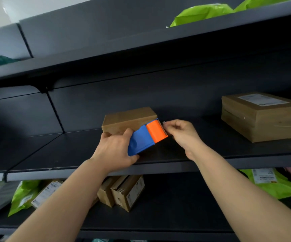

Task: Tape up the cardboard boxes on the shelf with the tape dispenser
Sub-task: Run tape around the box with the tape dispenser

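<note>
We note the tape dispenser (146, 137) at frame centre: blue body, orange head, toothed cutter. The left hand (114, 151) holds its body in a closed grip; the right hand (180, 133) pinches at the cutter edge. Behind it a small cardboard box (127, 119) sits on the shelf (228, 147); a larger labelled box (261, 116) stands at right.

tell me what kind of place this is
Probably a parcel storeroom or mailroom. Dark metal shelves hold labelled cardboard boxes and green mailer bags, and the left hand grips a tape dispenser while the right hand picks at its tape end.
</note>
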